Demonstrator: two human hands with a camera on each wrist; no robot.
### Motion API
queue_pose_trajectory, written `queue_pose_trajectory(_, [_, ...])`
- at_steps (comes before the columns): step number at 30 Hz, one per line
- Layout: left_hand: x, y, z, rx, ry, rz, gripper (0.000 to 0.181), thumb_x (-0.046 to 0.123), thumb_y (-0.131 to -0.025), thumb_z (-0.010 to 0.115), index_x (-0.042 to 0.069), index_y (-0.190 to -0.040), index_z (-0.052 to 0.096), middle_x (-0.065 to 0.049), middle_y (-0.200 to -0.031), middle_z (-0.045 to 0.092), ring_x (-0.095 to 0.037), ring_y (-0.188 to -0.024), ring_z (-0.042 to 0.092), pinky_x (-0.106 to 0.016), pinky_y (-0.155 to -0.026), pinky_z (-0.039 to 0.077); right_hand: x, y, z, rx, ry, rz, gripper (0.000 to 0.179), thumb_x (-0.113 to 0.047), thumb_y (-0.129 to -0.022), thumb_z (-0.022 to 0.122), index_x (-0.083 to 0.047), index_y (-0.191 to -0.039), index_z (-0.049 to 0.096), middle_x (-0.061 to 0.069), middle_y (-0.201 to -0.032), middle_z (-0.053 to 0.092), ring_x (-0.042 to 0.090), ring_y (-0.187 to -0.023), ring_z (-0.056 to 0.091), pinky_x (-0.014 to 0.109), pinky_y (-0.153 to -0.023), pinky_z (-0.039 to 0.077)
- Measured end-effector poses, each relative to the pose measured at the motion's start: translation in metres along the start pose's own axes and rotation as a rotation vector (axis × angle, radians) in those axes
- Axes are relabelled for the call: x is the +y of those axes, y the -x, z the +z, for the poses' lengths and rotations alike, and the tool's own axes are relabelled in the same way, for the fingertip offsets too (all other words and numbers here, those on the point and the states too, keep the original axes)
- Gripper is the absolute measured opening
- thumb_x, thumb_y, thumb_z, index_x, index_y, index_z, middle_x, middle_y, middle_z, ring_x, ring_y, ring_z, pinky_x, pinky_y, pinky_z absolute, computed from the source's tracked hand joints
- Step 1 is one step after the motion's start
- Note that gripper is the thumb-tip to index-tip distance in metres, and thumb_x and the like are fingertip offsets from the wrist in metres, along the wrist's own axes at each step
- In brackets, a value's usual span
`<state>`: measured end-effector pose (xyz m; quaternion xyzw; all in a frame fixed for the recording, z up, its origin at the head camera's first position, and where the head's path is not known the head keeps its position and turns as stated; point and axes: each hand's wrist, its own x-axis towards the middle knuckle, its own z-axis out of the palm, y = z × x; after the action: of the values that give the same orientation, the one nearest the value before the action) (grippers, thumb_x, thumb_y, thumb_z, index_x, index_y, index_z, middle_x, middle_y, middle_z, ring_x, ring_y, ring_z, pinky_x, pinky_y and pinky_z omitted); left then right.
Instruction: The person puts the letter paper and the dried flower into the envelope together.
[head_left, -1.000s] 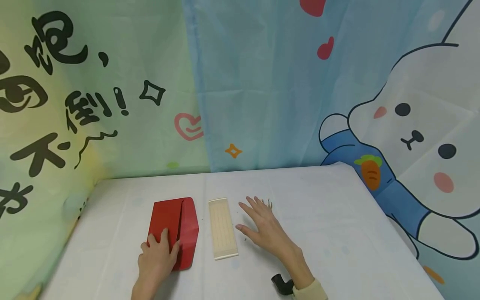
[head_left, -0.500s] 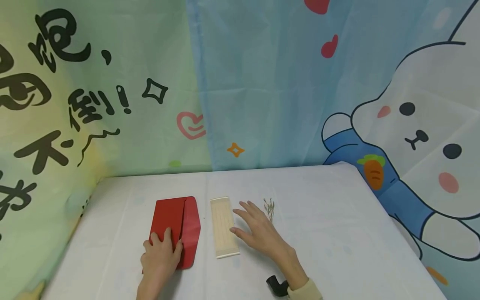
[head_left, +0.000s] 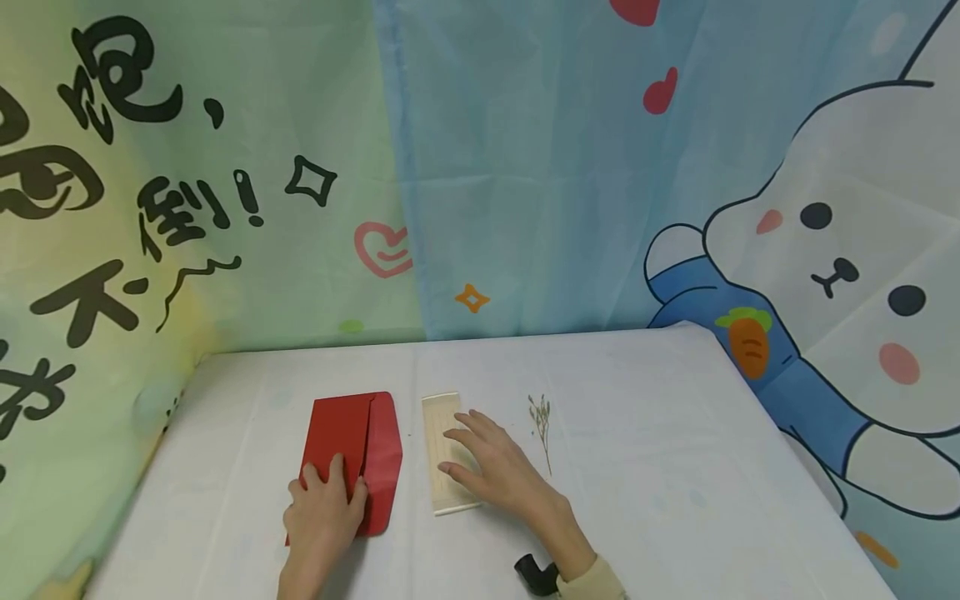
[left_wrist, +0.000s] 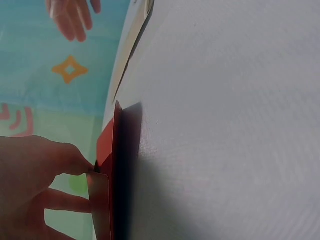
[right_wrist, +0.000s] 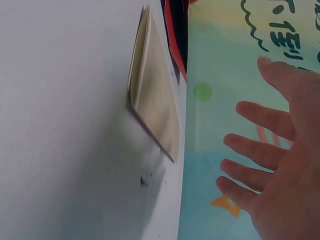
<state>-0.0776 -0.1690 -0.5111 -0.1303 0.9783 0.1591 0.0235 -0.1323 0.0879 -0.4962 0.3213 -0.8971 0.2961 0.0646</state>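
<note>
A red envelope [head_left: 337,425] lies flat on the white table with its flap spread to the right. My left hand [head_left: 322,508] rests on its near part, fingertips and thumb touching the paper; the left wrist view also shows the thumb at the flap's fold. Right of the envelope lies a long, narrow cream folded piece [head_left: 442,467], which looks like layered paper in the right wrist view. My right hand [head_left: 502,471] hovers over it with fingers spread and holds nothing. A small dried flower sprig [head_left: 542,417] lies to the right of that hand.
The white-covered table [head_left: 675,467] ends at a printed cloth backdrop [head_left: 525,208] behind. A black curved piece [head_left: 536,575] sits by the right wrist at the cuff. Tiny dark crumbs [right_wrist: 143,181] are scattered near the cream piece.
My right hand has moved left, from beside the cream piece to above it, uncovering the dried sprig. The left hand stays on the red envelope. The head view has shifted slightly.
</note>
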Motion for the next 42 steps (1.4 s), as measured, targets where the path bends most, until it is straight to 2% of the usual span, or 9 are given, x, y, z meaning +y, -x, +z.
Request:
queue_pose_trajectory(9, [0.001,0.0,0.0,0.012,-0.001,-0.004,0.062,0.032,-0.093,0.066,-0.004,-0.14,0.051,-0.037,-0.121,0.047,-0.053,-0.106,0.049,-0.063,-0.074,0.055,-0.013,-0.008,0.011,-0.064,-0.007,-0.013,0.035,-0.03,-0.098,0.071,-0.009,-0.126,0.069,0.017,-0.143,0.06,0.042,-0.14,0.05,0.055,-0.112,0.043])
queue_pose_trajectory(19, [0.002,0.001,0.002,0.031,0.008,-0.004,0.063,0.032,-0.092,0.069,-0.004,-0.14,0.051,-0.037,-0.123,0.047,-0.054,-0.108,0.049,-0.064,-0.076,0.056,-0.023,-0.018,0.023,-0.081,-0.024,-0.044,0.03,-0.024,-0.098,0.071,-0.009,-0.124,0.07,0.017,-0.141,0.061,0.039,-0.137,0.053,0.051,-0.112,0.044])
queue_pose_trajectory(23, [0.002,0.0,0.003,0.029,0.012,-0.001,0.062,0.032,-0.092,0.069,-0.004,-0.14,0.051,-0.036,-0.122,0.047,-0.053,-0.107,0.049,-0.064,-0.076,0.056,-0.025,-0.021,0.028,-0.092,-0.025,-0.045,0.029,-0.022,-0.098,0.071,-0.008,-0.123,0.07,0.015,-0.142,0.061,0.037,-0.137,0.053,0.049,-0.112,0.045])
queue_pose_trajectory(34, [-0.001,0.0,0.002,0.011,-0.004,-0.006,0.065,0.033,-0.091,0.071,-0.002,-0.141,0.051,-0.036,-0.124,0.047,-0.053,-0.108,0.049,-0.064,-0.077,0.056,-0.038,-0.033,0.039,-0.188,-0.039,-0.018,0.032,-0.017,-0.101,0.066,-0.001,-0.129,0.068,0.015,-0.147,0.059,0.032,-0.141,0.051,0.041,-0.115,0.043])
queue_pose_trajectory(42, [-0.003,-0.001,0.002,0.001,-0.01,-0.008,0.064,0.034,-0.093,0.069,-0.003,-0.142,0.051,-0.036,-0.123,0.046,-0.053,-0.108,0.048,-0.062,-0.075,0.056,-0.046,-0.039,0.051,-0.216,-0.005,-0.037,0.033,-0.015,-0.099,0.068,-0.001,-0.129,0.068,0.014,-0.147,0.059,0.028,-0.139,0.053,0.036,-0.114,0.044])
